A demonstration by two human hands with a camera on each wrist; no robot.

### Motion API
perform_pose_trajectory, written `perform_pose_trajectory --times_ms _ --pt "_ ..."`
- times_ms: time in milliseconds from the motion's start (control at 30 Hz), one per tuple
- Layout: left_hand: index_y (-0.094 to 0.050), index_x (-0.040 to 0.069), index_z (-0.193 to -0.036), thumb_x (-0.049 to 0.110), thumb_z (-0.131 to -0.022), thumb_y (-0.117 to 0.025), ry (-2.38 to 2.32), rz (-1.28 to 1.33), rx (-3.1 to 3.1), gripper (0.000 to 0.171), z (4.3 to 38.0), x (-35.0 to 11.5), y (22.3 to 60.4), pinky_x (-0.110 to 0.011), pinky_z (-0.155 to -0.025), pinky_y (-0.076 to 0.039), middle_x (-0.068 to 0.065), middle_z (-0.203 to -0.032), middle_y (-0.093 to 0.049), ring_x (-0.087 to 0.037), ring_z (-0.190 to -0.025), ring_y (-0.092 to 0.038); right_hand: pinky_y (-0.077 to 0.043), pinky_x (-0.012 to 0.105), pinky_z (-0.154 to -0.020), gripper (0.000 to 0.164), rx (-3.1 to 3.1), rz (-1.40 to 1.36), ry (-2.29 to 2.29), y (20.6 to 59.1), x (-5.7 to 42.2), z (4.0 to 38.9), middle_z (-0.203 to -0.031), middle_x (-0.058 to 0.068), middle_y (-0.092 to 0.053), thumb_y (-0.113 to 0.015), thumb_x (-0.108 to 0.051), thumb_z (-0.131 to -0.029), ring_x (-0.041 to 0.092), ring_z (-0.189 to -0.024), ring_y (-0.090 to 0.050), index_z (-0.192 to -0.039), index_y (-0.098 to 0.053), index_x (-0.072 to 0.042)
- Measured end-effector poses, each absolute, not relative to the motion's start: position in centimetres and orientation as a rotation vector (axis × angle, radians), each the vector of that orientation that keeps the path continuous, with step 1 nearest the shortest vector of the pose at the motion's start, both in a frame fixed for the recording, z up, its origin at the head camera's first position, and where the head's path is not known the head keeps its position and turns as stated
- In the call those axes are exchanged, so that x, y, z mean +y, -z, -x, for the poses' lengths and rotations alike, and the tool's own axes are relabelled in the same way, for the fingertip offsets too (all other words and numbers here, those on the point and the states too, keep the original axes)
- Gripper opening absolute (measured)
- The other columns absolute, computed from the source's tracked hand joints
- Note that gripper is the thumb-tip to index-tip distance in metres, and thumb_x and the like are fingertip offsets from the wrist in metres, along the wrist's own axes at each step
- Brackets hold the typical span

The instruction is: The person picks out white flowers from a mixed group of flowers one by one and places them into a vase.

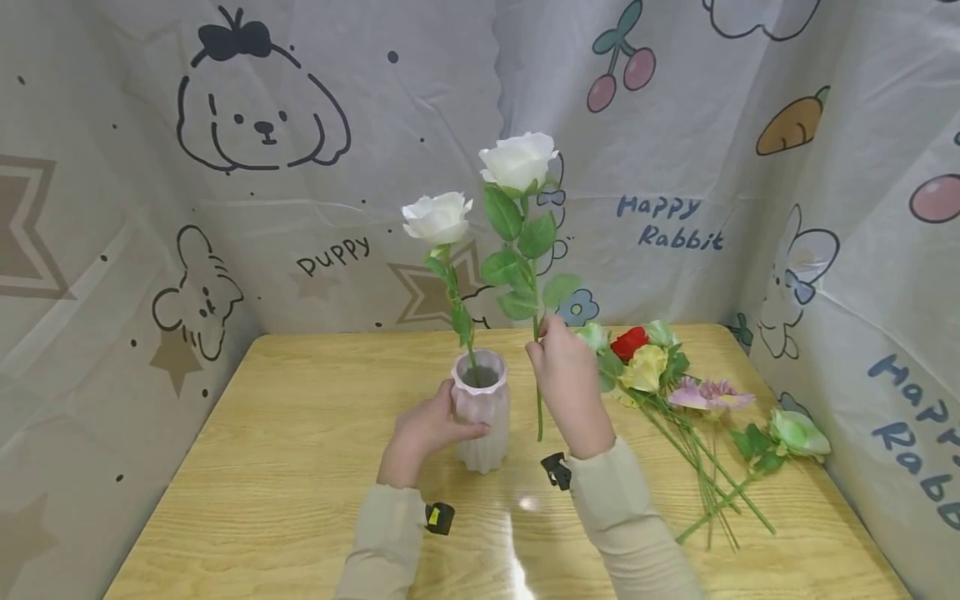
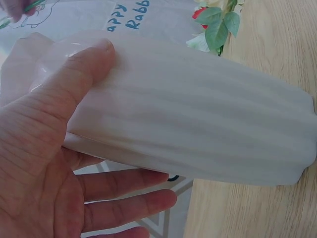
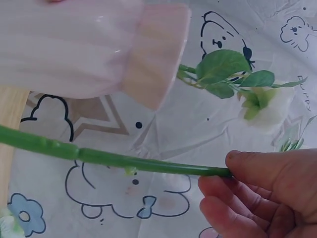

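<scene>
A pale pink, ribbed vase [image 1: 482, 433] stands upright on the table, with one white rose [image 1: 438, 218] leaning left out of its mouth. My left hand [image 1: 429, 427] holds the vase near its neck; in the left wrist view the thumb lies across the vase [image 2: 208, 109] and several fingers show below it. To the right of the vase, my right hand [image 1: 567, 379] pinches the stem of a second white rose [image 1: 519, 162]. That rose is upright, its lower stem [image 3: 124, 161] hanging beside the vase, apart from it.
At the right of the wooden table [image 1: 300, 417] lie several artificial flowers with crossing stems: a red rose [image 1: 629, 342], a yellow flower [image 1: 645, 368], a pink-purple flower [image 1: 708, 394] and a pale green rose [image 1: 799, 433]. A printed cloth [image 1: 420, 100] hangs behind and at both sides.
</scene>
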State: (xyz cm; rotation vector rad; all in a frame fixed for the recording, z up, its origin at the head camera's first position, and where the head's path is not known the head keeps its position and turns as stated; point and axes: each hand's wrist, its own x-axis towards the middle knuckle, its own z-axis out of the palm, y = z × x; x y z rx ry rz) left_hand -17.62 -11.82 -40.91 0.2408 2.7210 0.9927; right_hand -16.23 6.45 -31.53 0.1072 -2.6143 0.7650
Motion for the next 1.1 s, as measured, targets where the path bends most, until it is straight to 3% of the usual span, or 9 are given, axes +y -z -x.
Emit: perform_pose_trajectory --times_ms 400,833,1100 --pt "-0.027 0.008 -0.136 0.055 -0.065 -0.068 -0.958 -0.23 2.733 0.094 17.8 -11.8 40.9 -0.054 -0.093 -0.043 -0.018 -0.129 -0.051 -0.032 -0.112 -0.053 -0.051 0.036 -0.053 0.016 -2.461 -0.193 -0.812 28.5 5.1 15.9 -0.078 0.016 -0.066 -0.052 -0.016 -0.086 0.024 -0.064 -0.061 -0.088 -0.052 0.0" --pt "-0.025 0.01 -0.137 0.06 -0.064 -0.066 -0.953 -0.216 2.714 0.097 18.1 -12.0 41.4 -0.053 -0.093 -0.043 -0.017 -0.132 -0.049 -0.033 -0.114 -0.051 -0.049 0.033 -0.053 0.017 -2.277 -0.313 -0.89 24.8 3.9 15.1 -0.075 0.014 -0.064 -0.054 -0.016 -0.086 0.02 -0.06 -0.056 -0.09 -0.053 0.001" --pt "-0.025 0.008 -0.136 0.057 -0.065 -0.067 -0.969 -0.23 2.714 0.096 17.8 -11.9 41.1 -0.052 -0.093 -0.044 -0.018 -0.13 -0.051 -0.033 -0.112 -0.053 -0.047 0.029 -0.051 0.016 -2.347 -0.321 -0.967 26.5 3.0 16.0 -0.074 0.013 -0.063 -0.054 -0.014 -0.085 0.016 -0.055 -0.051 -0.092 -0.053 0.0"
